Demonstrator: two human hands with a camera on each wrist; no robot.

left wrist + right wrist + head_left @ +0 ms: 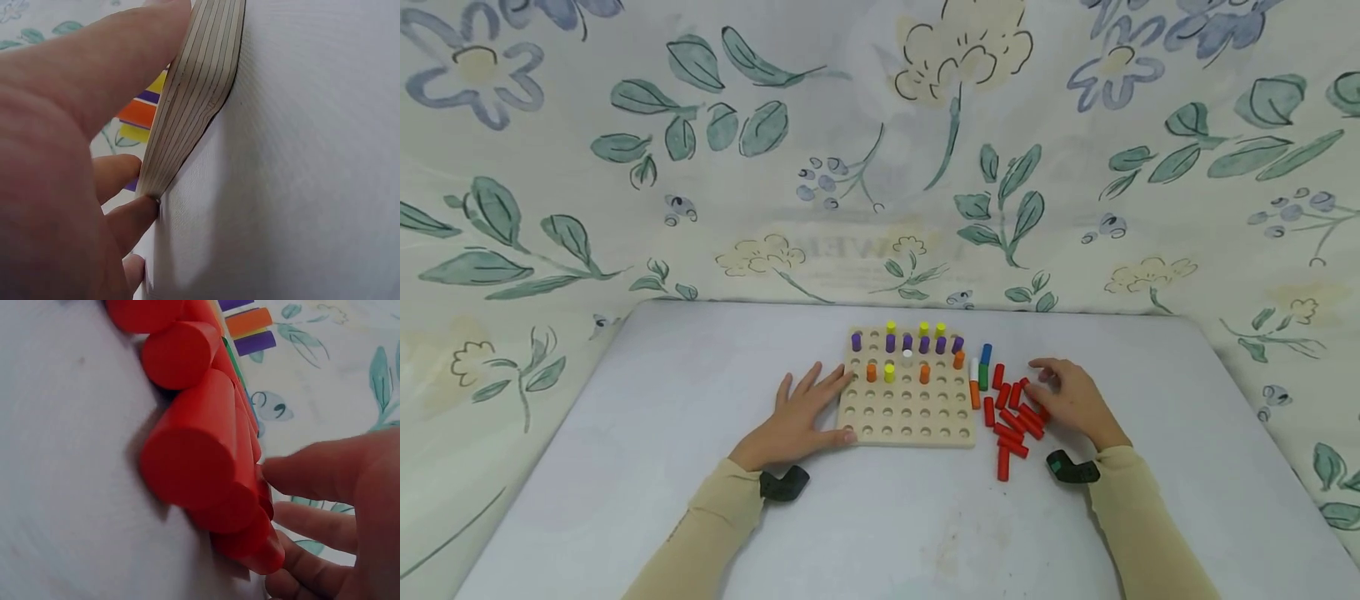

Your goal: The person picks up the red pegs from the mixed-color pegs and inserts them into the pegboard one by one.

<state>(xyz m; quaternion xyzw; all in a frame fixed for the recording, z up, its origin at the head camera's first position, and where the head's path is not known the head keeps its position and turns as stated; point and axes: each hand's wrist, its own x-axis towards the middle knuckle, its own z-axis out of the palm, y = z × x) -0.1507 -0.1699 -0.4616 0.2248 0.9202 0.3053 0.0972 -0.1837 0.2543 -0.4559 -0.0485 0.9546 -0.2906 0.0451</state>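
A light wooden pegboard (897,422) lies on the table, with upright purple, yellow and orange pegs and one white peg in its far rows. My left hand (797,422) rests spread at the board's left side, thumb at the near corner and fingertips along the edge; the left wrist view shows the board's layered edge (194,81) beside the fingers. To the board's right, my right hand (1075,400) is over the far right of a pile of red pegs (1011,419). Its thumb and fingers are apart, with fingertips right at the pegs (250,547) in the right wrist view.
Between board and red pile lie a blue peg (987,353), a green peg (983,377), a white peg (974,370) and an orange peg (975,395). A flower-patterned cloth (865,150) hangs behind the white table (700,358). Each wrist wears a black camera (785,483).
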